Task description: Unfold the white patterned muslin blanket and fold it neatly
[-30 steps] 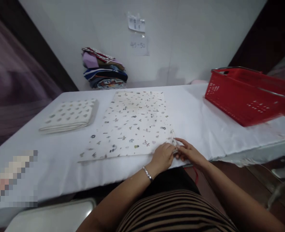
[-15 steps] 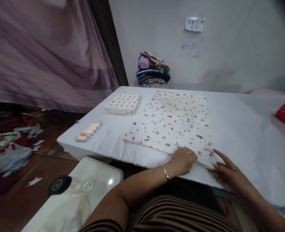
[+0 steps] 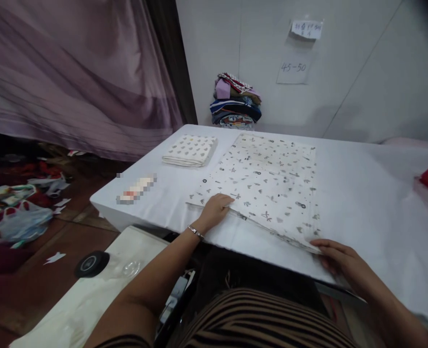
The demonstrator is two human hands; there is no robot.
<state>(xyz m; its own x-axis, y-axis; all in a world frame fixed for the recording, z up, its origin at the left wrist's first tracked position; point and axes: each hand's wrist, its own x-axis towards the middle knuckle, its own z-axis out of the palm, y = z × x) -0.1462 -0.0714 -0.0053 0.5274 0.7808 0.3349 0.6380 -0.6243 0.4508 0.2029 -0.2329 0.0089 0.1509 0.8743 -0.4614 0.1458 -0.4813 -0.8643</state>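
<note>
The white plant-print cloth [image 3: 261, 181] lay flat on the surface [image 3: 355, 193]. The right hand [image 3: 339, 258] pinched its near right corner between fingers; the left hand [image 3: 216, 211] touched its near edge, finger closure unclear.

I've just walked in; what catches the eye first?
First, the patterned white cloth spread on the white table, with fingers of the left hand and right hand at its near edge. Then the colourful fabric stack by the wall, and the mauve curtain at upper left.
</note>
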